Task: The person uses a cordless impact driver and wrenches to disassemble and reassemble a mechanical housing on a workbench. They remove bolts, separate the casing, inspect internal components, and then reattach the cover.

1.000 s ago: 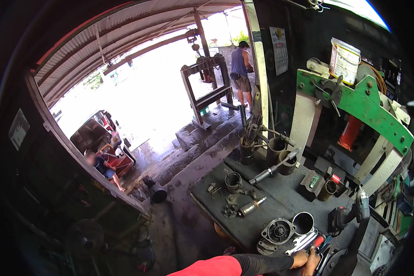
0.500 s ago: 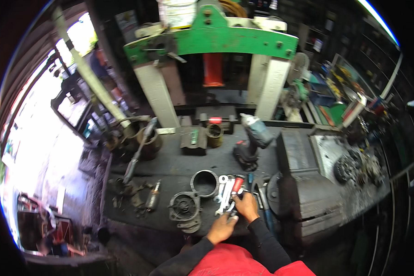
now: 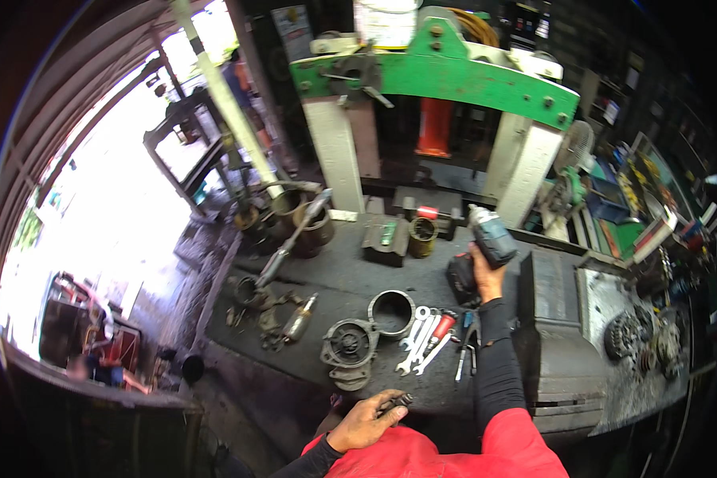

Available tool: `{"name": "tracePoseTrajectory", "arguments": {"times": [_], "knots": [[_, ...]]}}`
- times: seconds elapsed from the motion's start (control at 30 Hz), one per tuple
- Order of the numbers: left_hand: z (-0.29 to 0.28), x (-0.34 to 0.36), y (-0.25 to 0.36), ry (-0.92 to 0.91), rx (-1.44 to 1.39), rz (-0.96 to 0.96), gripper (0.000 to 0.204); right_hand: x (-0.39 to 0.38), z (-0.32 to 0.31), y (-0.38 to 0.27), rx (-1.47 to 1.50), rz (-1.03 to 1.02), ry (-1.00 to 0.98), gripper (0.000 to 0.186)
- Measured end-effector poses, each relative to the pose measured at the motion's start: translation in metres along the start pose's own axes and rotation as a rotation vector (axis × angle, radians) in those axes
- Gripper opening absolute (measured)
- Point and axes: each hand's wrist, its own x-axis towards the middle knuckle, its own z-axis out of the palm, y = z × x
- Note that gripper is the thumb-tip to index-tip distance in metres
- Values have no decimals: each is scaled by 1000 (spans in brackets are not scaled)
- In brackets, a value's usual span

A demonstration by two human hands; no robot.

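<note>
My right hand (image 3: 487,276) reaches far across the bench and is closed round the handle of a cordless impact wrench (image 3: 494,237), which stands on its black battery (image 3: 460,279). Close to my body, my left hand (image 3: 365,422) holds a small dark cylindrical metal part (image 3: 397,404) between thumb and fingers; its exact kind is hard to make out. Between the hands lie several silver combination wrenches (image 3: 419,338) and a red-handled tool (image 3: 444,324). Left of them are a metal ring-shaped cylinder (image 3: 391,311) and a round grey housing (image 3: 350,341).
A green-and-white press frame (image 3: 446,76) rises behind the bench. A bench vise (image 3: 566,350) stands at the right, beside a metal tray (image 3: 601,299) with greasy parts. At the left are a long metal bar (image 3: 291,243), a cylindrical tool (image 3: 300,319) and metal pots (image 3: 315,231).
My right hand has left the wrenches and red-handled tool and moved up to grip the impact wrench. The left hand has drawn back toward my body with the small dark part. The view has shifted.
</note>
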Motion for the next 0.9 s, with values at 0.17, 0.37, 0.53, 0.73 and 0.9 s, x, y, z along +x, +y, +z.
{"name": "tracePoseTrajectory", "arguments": {"times": [0.17,0.37,0.53,0.73,0.9], "knots": [[-28,-30,4,92,25,108,44,0,-6,-53,101,-196,166,38],[-75,-32,34,47,69,192,41,-63,-49,-163,-139,-308,182,39],[-120,-15,64,55,259,613,34,-167,-69,-234,32,60,-182,40],[-172,-3,79,-23,397,803,42,-282,-34,-271,-85,312,-529,71],[-201,-10,66,-177,318,824,44,-315,6,-290,-175,468,-624,54]]}}
